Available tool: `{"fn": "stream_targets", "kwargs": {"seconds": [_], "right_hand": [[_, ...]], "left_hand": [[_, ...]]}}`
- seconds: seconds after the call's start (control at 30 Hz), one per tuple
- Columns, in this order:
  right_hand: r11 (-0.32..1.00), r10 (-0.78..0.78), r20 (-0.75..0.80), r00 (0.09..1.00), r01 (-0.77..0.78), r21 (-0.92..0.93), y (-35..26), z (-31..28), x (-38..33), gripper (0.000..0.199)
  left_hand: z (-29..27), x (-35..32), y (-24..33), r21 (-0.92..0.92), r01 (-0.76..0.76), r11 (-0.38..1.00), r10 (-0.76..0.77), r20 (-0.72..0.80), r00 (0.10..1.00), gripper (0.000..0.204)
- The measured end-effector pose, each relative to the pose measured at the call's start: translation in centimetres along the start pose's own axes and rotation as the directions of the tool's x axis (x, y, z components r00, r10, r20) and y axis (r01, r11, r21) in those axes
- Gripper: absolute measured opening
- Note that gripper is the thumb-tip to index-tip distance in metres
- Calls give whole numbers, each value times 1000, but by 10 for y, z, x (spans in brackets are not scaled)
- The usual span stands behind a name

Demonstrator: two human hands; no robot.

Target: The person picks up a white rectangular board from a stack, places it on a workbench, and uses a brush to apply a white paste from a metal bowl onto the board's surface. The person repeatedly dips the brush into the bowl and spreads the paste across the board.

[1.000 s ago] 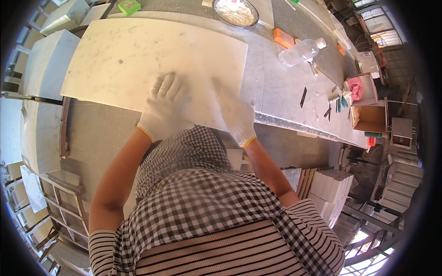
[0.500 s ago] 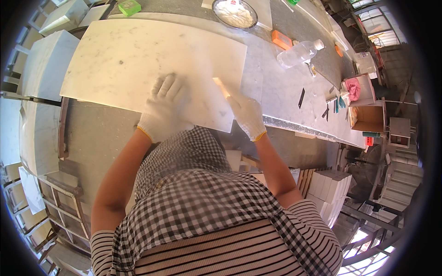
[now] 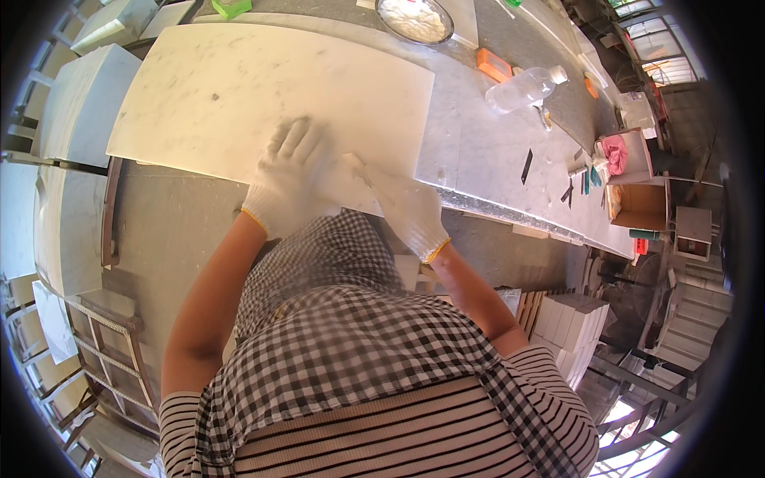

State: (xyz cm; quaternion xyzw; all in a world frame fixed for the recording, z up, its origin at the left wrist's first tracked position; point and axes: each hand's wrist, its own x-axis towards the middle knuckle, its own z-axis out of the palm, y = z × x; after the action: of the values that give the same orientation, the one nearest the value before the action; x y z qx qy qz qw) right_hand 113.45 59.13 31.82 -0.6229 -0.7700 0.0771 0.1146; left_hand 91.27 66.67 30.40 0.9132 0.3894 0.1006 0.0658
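A white stone slab (image 3: 215,95) with grey flecks lies on the worktable. My left hand (image 3: 287,179), in a white knitted glove, is laid flat near the slab's front edge with its fingers stretched out. Close to its right, my gloved right hand (image 3: 405,209) is closed around a pale, flat, narrow piece (image 3: 353,165). That piece rests at the slab's surface; its exact kind I cannot make out. Part of the slab around both hands looks hazy.
A clear plastic bottle (image 3: 526,89) lies right of the slab, beside an orange block (image 3: 494,65). Behind stands a round bowl of white material (image 3: 414,20). A dark strip (image 3: 527,166) and small tools lie farther right, near an open cardboard box (image 3: 640,205). Stone blocks (image 3: 86,103) stand at left.
My right hand has moved left across the slab with the pale piece, coming near my left hand. My left hand stays flat on the slab. The view has shifted slightly.
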Motion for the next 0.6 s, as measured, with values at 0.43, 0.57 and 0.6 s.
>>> {"fn": "stream_targets", "kwargs": {"seconds": [0.43,0.57,0.6], "right_hand": [[999,-8,9,1000,8,47,-1,-4,-8,38],[998,-36,67,997,39,-44,0,-6,-11,41],[999,-25,47,999,24,21,2,-6,-11,34]], "left_hand": [[2,-1,0,16,16,1000,-17,19,1000,99],[0,0,2,13,12,1000,-12,1,1000,98],[-2,0,2,23,28,999,-29,44,999,98]]}}
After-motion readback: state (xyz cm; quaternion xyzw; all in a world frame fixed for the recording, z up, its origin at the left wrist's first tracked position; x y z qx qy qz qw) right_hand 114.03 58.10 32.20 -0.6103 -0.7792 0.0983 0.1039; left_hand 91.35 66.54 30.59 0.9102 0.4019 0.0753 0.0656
